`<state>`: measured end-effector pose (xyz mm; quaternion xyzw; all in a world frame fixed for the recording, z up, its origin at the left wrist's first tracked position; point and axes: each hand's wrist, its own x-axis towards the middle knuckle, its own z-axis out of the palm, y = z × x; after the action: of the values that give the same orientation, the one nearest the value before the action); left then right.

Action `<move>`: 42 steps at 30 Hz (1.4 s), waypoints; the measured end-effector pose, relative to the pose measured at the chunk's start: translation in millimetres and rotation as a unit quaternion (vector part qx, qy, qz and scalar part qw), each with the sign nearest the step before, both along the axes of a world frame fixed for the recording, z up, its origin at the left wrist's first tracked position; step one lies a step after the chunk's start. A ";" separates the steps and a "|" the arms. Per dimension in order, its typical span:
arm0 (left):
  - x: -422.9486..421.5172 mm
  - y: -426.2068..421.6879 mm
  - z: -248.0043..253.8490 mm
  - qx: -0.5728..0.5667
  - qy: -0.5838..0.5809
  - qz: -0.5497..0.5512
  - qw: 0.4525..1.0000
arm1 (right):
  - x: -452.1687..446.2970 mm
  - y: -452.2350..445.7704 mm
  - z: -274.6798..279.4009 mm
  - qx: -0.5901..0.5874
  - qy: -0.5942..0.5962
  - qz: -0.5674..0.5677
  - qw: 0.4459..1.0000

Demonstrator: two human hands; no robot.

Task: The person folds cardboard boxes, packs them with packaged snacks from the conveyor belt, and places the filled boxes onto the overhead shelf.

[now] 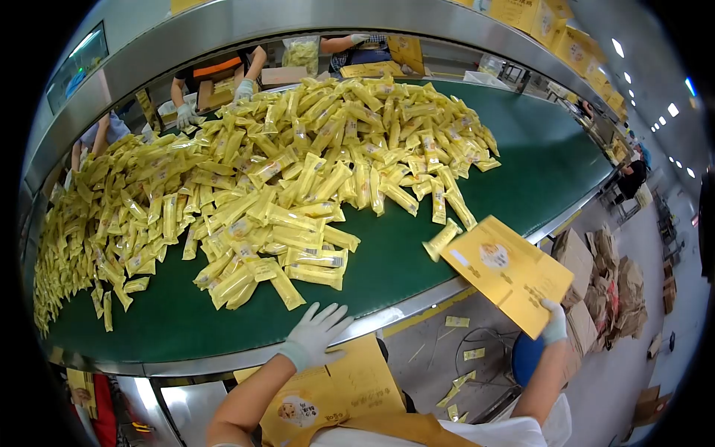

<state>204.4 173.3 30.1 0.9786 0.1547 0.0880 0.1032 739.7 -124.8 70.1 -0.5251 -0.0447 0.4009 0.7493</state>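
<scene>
My right hand [555, 323], in a white glove, grips the lower right corner of a flat yellow printed carton [521, 287]. That carton is tilted over the front edge of the green conveyor belt [395, 261]. Fingers spread, my gloved left hand [316, 339] is at the belt's metal edge and holds nothing. Below it, another yellow printed carton [350, 387] lies across my lap. A large heap of yellow wrapped packets [298, 179] covers much of the belt. One loose packet [442, 240] lies beside the held carton's left corner.
Gloved hands of co-workers [186, 115] reach in across the belt. A metal beam [246, 22] spans overhead, with yellow cartons [573, 48] stacked on it. To the right are brown cardboard and paper [618, 283], a blue stool [527, 365] and fallen wrappers [458, 387] on the floor.
</scene>
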 end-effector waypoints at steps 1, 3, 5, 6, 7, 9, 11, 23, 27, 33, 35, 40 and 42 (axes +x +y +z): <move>9.5 1.4 -1.2 -0.019 0.037 -0.003 0.999 | 10.4 26.6 -14.0 -0.001 -0.001 0.009 1.000; 27.2 8.9 -2.0 -0.055 0.112 -0.007 0.992 | 27.8 98.0 -45.9 0.003 0.007 0.037 0.999; 39.3 13.5 -0.7 -0.048 0.112 -0.026 0.992 | 16.5 194.2 -64.7 -0.009 -0.014 0.053 0.998; 43.8 15.6 -0.6 -0.045 0.113 -0.034 0.992 | 9.9 244.7 -77.2 0.006 -0.010 0.071 0.997; 47.8 16.9 -2.4 -0.049 0.110 -0.037 0.992 | 4.5 294.5 -91.8 0.021 -0.006 0.089 0.996; 54.1 18.8 -1.8 -0.050 0.118 -0.041 0.991 | -11.8 375.5 -111.2 0.038 0.079 0.110 0.990; 58.7 20.8 -1.4 -0.050 0.122 -0.045 0.990 | -18.6 401.9 -118.4 0.056 0.101 0.101 0.988; 99.0 23.8 -15.1 -0.004 -0.023 0.082 0.996 | -130.3 373.6 -49.5 0.216 -0.070 0.164 0.960; 120.8 22.6 -24.5 0.032 -0.101 0.113 0.988 | -174.6 342.6 -12.6 0.198 -0.124 0.182 0.955; 118.2 19.3 -39.7 0.128 -0.253 0.247 0.927 | -255.4 329.7 39.1 0.136 -0.284 0.171 0.934; 108.9 23.0 -45.2 0.180 -0.305 0.268 0.896 | -284.2 327.9 53.8 0.118 -0.293 0.169 0.934; 67.9 37.6 -46.5 0.236 -0.361 0.313 0.846 | -349.9 332.2 69.1 0.067 -0.366 0.176 0.912; 45.2 39.1 -52.4 0.195 -0.328 0.357 0.853 | -374.8 333.4 69.3 0.054 -0.532 0.162 0.829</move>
<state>249.6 212.4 -22.3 0.7706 0.4301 0.4629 -0.0832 364.9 208.7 139.4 -0.6012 -0.5426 0.1719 0.5609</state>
